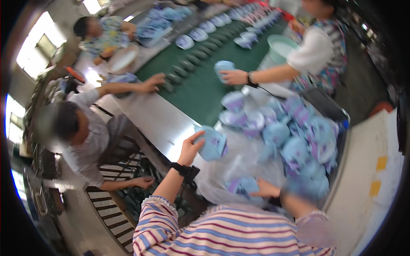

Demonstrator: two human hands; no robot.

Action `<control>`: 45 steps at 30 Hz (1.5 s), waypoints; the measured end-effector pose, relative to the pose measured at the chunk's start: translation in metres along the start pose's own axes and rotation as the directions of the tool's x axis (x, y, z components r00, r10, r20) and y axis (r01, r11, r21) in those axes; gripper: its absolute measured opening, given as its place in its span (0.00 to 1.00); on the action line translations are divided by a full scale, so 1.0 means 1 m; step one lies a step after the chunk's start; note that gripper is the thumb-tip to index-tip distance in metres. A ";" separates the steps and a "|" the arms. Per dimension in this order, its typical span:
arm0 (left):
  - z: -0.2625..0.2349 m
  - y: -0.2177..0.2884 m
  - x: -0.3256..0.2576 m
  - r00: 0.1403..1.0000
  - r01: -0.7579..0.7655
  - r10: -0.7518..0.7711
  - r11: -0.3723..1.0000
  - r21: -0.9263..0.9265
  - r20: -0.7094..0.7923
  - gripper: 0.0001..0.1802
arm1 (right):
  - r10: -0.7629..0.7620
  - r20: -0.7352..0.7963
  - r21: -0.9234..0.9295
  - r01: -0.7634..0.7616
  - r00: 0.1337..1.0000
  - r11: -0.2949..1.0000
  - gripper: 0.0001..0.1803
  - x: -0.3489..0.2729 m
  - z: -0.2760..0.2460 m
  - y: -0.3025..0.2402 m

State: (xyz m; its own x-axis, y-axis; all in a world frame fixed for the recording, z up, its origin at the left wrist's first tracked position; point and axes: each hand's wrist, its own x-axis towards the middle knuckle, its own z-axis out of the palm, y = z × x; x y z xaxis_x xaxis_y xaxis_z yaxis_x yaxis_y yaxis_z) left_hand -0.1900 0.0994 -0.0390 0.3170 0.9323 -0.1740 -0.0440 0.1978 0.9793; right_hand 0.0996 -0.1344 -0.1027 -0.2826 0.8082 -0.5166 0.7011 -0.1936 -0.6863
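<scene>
My left hand [191, 148] is raised over the near end of the work line, its fingers and thumb closed on the edge of a light blue cupped fabric piece [211, 144] with a small purple mark. Lower and to the right, my right hand [268, 189] grips the edge of a second light blue and purple piece [244, 186]. This one lies at a crumpled clear plastic bag [218, 179], close to my body. Just beyond my right hand rises a big heap of similar blue and purple pieces [277, 134], partly on the bag. Motion blurs the details.
A green conveyor belt [198, 91] runs away from me, bearing rows of dark rounded pieces [188, 65] and blue-purple ones. A metal ledge [149, 117] edges it. Co-workers sit left and right; one hand holds a blue piece [223, 68]. A white panel [363, 170] stands at right.
</scene>
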 end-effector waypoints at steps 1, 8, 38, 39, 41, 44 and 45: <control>-0.009 0.004 0.015 0.999 -0.034 0.034 0.999 0.001 -0.012 0.24 | -0.017 0.011 0.005 0.017 1.000 1.000 0.38 -0.001 0.001 0.008; -0.170 0.049 0.198 0.635 -0.395 0.600 0.794 0.463 -0.487 0.38 | 0.013 0.119 -0.054 -0.006 0.993 0.999 0.38 0.010 0.006 0.018; 0.184 -0.126 0.029 0.845 -0.450 -0.124 0.359 0.817 0.520 0.55 | -0.124 0.143 0.094 0.111 0.982 0.989 0.36 -0.037 0.001 0.002; 0.186 -0.125 0.034 0.829 -0.450 -0.086 0.485 0.750 0.553 0.54 | -0.081 0.171 0.096 0.065 0.982 0.993 0.37 -0.042 0.004 0.007; 0.185 -0.111 0.036 0.800 -0.420 -0.018 0.698 0.581 0.600 0.53 | -0.056 0.202 0.214 0.011 0.978 0.977 0.39 -0.050 0.009 0.011; 0.206 -0.049 0.043 0.839 -0.484 0.222 0.720 0.497 0.497 0.53 | 0.110 0.329 0.054 -0.135 0.938 0.989 0.40 -0.045 0.002 0.000; 0.211 -0.041 0.049 0.849 -0.510 0.288 0.667 0.543 0.443 0.53 | 0.052 0.161 0.018 -0.055 0.986 0.998 0.35 -0.042 0.020 0.013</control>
State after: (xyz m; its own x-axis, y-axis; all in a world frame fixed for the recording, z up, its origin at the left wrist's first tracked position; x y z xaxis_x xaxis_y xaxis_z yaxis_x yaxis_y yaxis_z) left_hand 0.0273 0.0736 -0.0658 0.6764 0.7141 0.1804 0.3234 -0.5080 0.7983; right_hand 0.1072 -0.1820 -0.0999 -0.3479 0.6969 -0.6272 0.7037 -0.2479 -0.6659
